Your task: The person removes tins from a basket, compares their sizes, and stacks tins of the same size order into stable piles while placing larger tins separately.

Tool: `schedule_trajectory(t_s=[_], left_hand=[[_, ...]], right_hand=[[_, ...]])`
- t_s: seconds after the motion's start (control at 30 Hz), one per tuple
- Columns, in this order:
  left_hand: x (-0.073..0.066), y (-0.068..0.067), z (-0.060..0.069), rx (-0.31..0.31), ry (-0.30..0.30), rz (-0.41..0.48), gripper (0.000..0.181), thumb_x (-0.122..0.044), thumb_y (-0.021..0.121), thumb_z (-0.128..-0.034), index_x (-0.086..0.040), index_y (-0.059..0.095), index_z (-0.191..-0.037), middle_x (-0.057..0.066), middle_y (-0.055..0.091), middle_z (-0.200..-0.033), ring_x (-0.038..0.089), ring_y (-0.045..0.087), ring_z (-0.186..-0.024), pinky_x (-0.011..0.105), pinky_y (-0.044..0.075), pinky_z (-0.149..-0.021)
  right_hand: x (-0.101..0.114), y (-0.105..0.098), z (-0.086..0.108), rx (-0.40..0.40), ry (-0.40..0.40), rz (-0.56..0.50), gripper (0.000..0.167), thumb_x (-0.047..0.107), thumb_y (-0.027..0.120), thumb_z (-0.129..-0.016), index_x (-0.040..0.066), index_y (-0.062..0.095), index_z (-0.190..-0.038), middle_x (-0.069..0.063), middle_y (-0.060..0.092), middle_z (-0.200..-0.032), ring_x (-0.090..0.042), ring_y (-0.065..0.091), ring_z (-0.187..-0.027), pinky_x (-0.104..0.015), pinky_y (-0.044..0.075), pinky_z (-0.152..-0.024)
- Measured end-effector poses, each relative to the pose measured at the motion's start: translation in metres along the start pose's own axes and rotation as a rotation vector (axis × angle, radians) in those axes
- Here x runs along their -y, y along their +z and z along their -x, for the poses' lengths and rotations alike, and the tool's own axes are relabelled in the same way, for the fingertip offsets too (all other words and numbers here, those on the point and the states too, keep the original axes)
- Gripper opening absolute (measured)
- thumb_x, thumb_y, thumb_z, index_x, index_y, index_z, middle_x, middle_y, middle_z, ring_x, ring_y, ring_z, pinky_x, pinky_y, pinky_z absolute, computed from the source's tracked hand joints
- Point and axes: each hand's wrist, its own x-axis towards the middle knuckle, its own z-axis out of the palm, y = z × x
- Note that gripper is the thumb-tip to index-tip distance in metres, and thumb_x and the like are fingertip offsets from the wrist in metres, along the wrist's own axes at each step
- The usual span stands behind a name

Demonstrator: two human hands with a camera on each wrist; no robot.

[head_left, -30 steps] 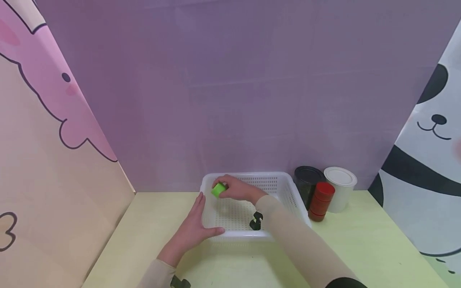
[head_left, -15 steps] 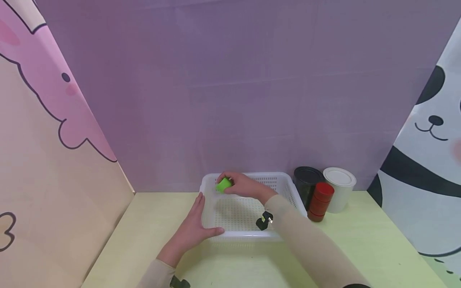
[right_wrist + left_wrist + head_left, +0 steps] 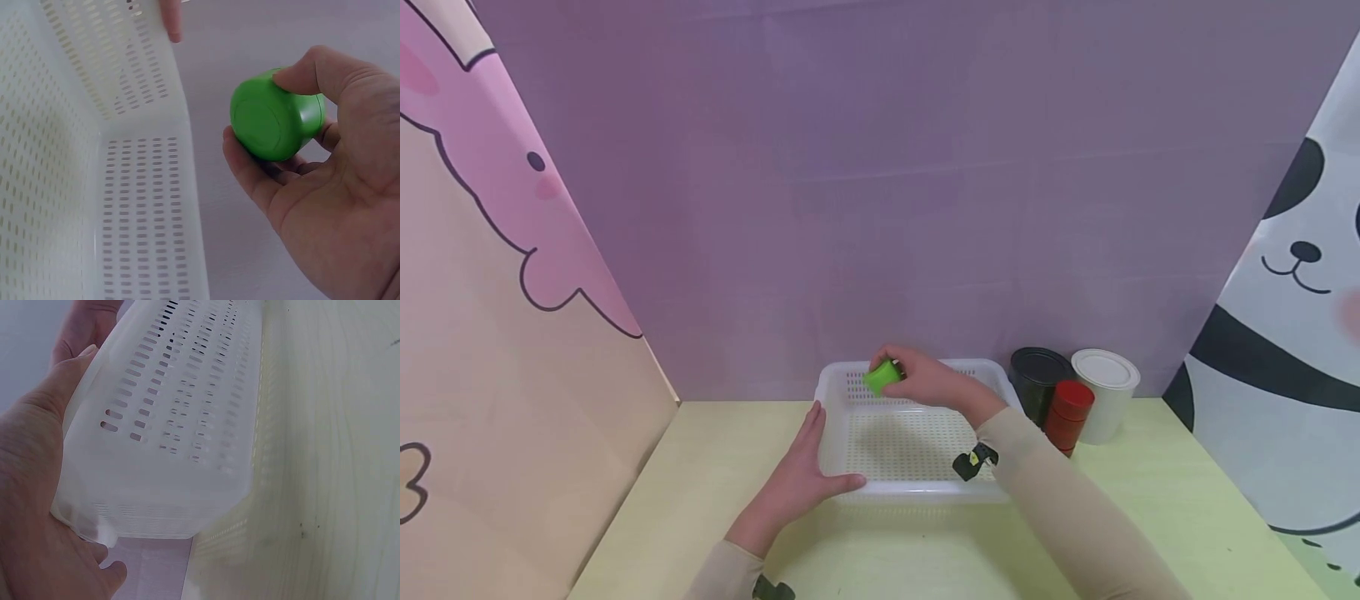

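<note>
My right hand (image 3: pixel 925 379) grips a small green rounded plastic container (image 3: pixel 882 377) above the back part of the white perforated basket (image 3: pixel 925 492). In the right wrist view, thumb and fingers curl round its side and its flat round end (image 3: pixel 259 122) shows; the far end is partly hidden by the hand. My left hand (image 3: pixel 805 475) holds the basket's front left corner. Its thumb lies along the front rim and its fingers along the left side. In the left wrist view, fingertips (image 3: pixel 112 575) bend in under the rim.
Right of the basket stand a black lidded canister (image 3: pixel 1041 383), a white lidded canister (image 3: pixel 1107 396) and a red cylindrical container (image 3: pixel 1069 417), close together. A purple wall (image 3: pixel 850 208) rises behind the pale table (image 3: pixel 895 550), with printed panels at both sides.
My right hand has moved right and slightly back over the basket with the green container, which has turned a little. The left hand stays at the basket's corner.
</note>
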Motion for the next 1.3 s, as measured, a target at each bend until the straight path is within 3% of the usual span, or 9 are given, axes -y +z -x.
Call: schedule_trajectory(t_s=[0.33, 0.6, 0.8, 1.3], left_hand=[[-0.002, 0.0, 0.0, -0.003, -0.005, -0.003, 0.138, -0.057, 0.096, -0.082, 0.0, 0.012, -0.176, 0.013, 0.004, -0.186, 0.038, 0.012, -0.169, 0.063, 0.024, -0.132], [-0.004, 0.001, 0.001, -0.003, -0.01, -0.001, 0.137, -0.054, 0.096, -0.0828, -0.001, 0.012, -0.176, 0.011, 0.004, -0.186, 0.038, 0.012, -0.169, 0.063, 0.024, -0.132], [-0.004, 0.0, 0.002, -0.007, -0.01, -0.007, 0.136, -0.053, 0.097, -0.0829, -0.001, 0.012, -0.176, 0.012, 0.004, -0.186, 0.04, 0.013, -0.169, 0.064, 0.025, -0.131], [-0.007, 0.0, 0.003, -0.009, -0.014, 0.005, 0.137, -0.052, 0.098, -0.0818, -0.001, 0.012, -0.176, 0.011, 0.003, -0.186, 0.038, 0.012, -0.169, 0.063, 0.024, -0.132]], right_hand=[[0.002, -0.006, 0.018, -0.041, -0.022, -0.06, 0.032, 0.008, 0.073, -0.102, 0.011, 0.065, -0.132, -0.012, 0.064, -0.134, -0.028, 0.062, -0.113, -0.039, 0.057, -0.095], [0.003, -0.005, 0.032, -0.179, -0.01, -0.103, 0.039, 0.008, 0.077, -0.103, 0.009, 0.063, -0.139, -0.016, 0.064, -0.143, -0.035, 0.066, -0.125, -0.045, 0.061, -0.099], [-0.001, -0.005, 0.041, -0.286, -0.033, -0.083, 0.04, 0.012, 0.083, -0.1, 0.007, 0.065, -0.136, -0.014, 0.069, -0.137, -0.034, 0.07, -0.119, -0.048, 0.062, -0.1], [-0.012, -0.009, 0.063, -0.364, -0.006, -0.13, 0.04, 0.014, 0.085, -0.1, 0.01, 0.066, -0.135, -0.012, 0.07, -0.135, -0.035, 0.07, -0.12, -0.034, 0.063, -0.09]])
